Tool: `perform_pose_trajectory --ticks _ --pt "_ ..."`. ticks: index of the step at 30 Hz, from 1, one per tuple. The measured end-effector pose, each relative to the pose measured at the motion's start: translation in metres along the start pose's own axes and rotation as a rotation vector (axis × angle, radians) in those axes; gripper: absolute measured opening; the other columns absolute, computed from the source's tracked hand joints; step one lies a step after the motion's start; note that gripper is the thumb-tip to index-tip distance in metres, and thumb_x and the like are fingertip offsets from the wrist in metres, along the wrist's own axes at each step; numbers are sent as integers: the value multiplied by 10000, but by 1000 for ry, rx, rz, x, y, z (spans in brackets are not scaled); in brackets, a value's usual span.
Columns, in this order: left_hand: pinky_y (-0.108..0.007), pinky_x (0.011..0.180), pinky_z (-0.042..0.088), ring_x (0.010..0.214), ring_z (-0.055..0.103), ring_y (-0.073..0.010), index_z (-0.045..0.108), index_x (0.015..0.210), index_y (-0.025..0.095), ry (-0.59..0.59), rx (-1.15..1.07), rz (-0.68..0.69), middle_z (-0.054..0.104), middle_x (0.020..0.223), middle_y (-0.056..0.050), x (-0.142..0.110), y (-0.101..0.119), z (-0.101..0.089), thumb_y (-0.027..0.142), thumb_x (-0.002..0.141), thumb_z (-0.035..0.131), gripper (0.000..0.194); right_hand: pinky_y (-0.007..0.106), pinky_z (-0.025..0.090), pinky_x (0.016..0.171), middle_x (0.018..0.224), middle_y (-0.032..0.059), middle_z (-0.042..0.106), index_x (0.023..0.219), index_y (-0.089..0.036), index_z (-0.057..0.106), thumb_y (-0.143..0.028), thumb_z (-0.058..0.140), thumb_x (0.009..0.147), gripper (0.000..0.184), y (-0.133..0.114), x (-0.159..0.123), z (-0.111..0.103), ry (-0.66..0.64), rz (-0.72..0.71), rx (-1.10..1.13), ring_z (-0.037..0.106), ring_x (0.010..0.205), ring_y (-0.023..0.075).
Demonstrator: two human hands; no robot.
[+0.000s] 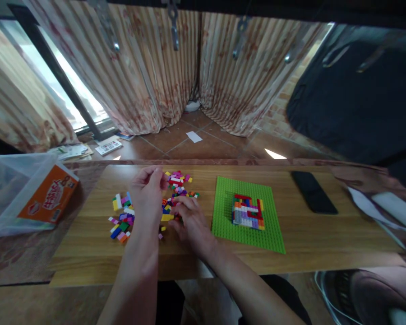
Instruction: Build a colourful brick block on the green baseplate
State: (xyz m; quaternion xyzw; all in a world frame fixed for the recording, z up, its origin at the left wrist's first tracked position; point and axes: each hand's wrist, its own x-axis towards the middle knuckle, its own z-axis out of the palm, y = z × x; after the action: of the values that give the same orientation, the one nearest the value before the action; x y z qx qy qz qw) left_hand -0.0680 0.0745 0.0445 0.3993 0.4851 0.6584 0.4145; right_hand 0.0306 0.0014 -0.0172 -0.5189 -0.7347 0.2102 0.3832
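Note:
My left hand (148,179) hovers over the loose toy bricks, its fingers curled in and thumb pressed to them. Whatever may be between those fingertips is hidden. Lower and to the right, my right hand (192,217) reaches into the right side of the brick pile (177,179), thumb and fingers curved but apart. Near its fingertips lies a yellow brick (167,217). More loose bricks (124,225) in many colours spread left of my left forearm. On a green baseplate (223,216) to the right stands a low multicoloured brick build (246,214) with red, white, grey and yellow parts.
A black phone (314,192) lies on the right part of the wooden table (301,243). Left of the table stands a translucent plastic bin (16,180) with an orange label. White paper (372,207) sits at the far right. Curtains (155,67) hang beyond.

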Motion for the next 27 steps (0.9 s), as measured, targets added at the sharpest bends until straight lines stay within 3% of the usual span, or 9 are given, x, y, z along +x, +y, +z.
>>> perform_pose_trajectory --ticks 4,9,13,18,23,27 --pt "-188 517 437 529 545 -84 683 814 138 -162 196 47 648 638 12 -2 -8 2 290 750 663 166 351 470 904 1017 55 665 964 -204 645 -158 653 833 139 4 4 -19 115 68 91 583 983 197" --pt "-259 680 511 765 657 -160 728 941 164 -618 433 110 738 882 -48 -13 -15 8 332 821 619 234 323 474 780 881 38 649 939 -201 643 -210 596 871 84 17 3 -53 249 189 60 600 847 188" --pt "-288 746 531 824 677 -170 717 997 191 -823 463 157 745 937 -43 -28 -18 18 247 854 570 212 330 477 773 897 44 661 961 -207 643 -235 571 879 113 30 -4 -75 312 216 36 602 842 191" --pt "-306 807 536 880 680 -171 666 1072 185 -831 473 193 725 1025 -58 -42 -20 30 152 831 567 262 343 488 791 919 56 678 973 -209 647 -250 564 886 127 36 -14 -90 325 200 -12 619 863 197" --pt "-296 779 533 817 669 -162 652 945 170 -841 508 203 709 903 -46 -47 -22 37 136 830 550 158 353 489 813 945 74 683 999 -194 649 -265 550 900 157 38 -16 -97 315 180 -48 622 893 206" --pt "-285 769 524 801 664 -157 637 903 175 -834 562 217 698 861 -31 -49 -25 38 132 822 548 128 365 481 836 954 87 693 995 -184 660 -286 524 905 193 43 -18 -106 379 179 -105 625 903 215"
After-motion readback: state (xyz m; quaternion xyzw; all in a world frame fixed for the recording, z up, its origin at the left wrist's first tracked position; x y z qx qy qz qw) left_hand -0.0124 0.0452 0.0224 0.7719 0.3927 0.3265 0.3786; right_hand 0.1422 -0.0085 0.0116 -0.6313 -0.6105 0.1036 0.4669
